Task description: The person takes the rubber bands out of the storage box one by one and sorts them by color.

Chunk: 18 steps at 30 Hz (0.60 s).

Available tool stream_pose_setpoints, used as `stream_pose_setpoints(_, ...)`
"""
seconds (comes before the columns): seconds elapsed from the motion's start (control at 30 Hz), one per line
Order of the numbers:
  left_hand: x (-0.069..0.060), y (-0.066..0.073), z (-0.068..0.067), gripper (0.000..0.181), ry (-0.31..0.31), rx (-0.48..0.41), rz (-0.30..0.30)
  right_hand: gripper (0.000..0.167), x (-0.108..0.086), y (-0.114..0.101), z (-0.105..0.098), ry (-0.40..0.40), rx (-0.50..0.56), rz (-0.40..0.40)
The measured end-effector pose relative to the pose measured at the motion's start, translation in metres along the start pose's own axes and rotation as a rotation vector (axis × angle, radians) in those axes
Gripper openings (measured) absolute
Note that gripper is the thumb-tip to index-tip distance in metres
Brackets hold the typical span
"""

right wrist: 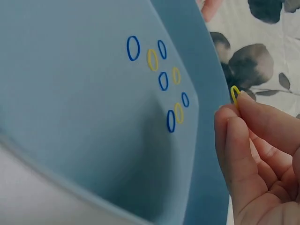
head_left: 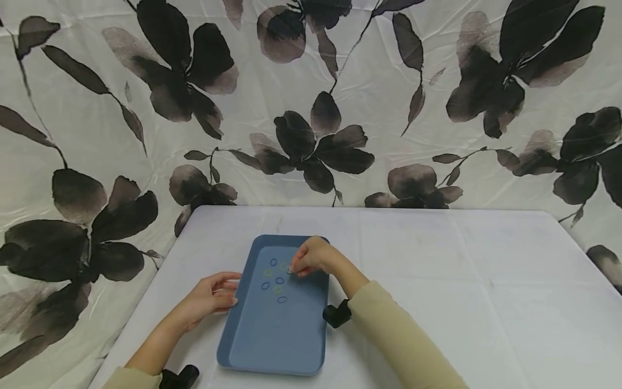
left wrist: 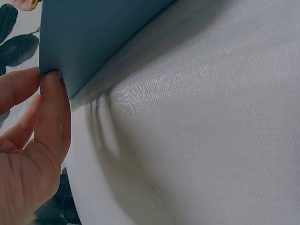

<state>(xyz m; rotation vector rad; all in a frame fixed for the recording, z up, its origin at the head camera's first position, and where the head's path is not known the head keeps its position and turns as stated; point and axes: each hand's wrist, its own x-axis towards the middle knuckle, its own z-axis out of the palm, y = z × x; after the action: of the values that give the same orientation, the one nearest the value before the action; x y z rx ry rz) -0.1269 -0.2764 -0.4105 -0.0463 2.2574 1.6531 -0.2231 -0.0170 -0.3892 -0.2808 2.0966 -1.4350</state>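
Observation:
A blue tray (head_left: 286, 335) stands on the white table, with several small blue and yellow rings lying in its upper part, among them a blue ring (right wrist: 139, 48) and a yellow ring (right wrist: 148, 60). Over the tray's upper right part, my right hand (head_left: 313, 256) pinches another yellow ring (right wrist: 232, 93) between thumb and fingertips, as the right wrist view shows. At the tray's left side, my left hand (head_left: 209, 297) grips the rim, thumb and fingers on its edge; in the left wrist view this hand (left wrist: 37, 140) holds the tray's side (left wrist: 89, 37).
The white-covered table (head_left: 437, 270) extends around the tray, farther to the right than to the left. Behind it hangs a pale cloth (head_left: 369, 119) with dark flower prints. Black wrist devices are on both arms, the right one (head_left: 337, 314) beside the tray's right rim.

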Motion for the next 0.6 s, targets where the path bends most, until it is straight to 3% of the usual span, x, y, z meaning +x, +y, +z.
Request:
stream_pose_setpoints(0.2,0.001,-0.002,0.0,0.061,-0.015,-0.012,0.01,0.007,-0.008,0.0,-0.007,0.019,0.055,-0.033)
stream_pose_setpoints(0.6,0.002,-0.005,-0.004,0.062,-0.04,-0.029,0.042,0.01,-0.019,0.003,-0.023,0.03,0.06,-0.07)
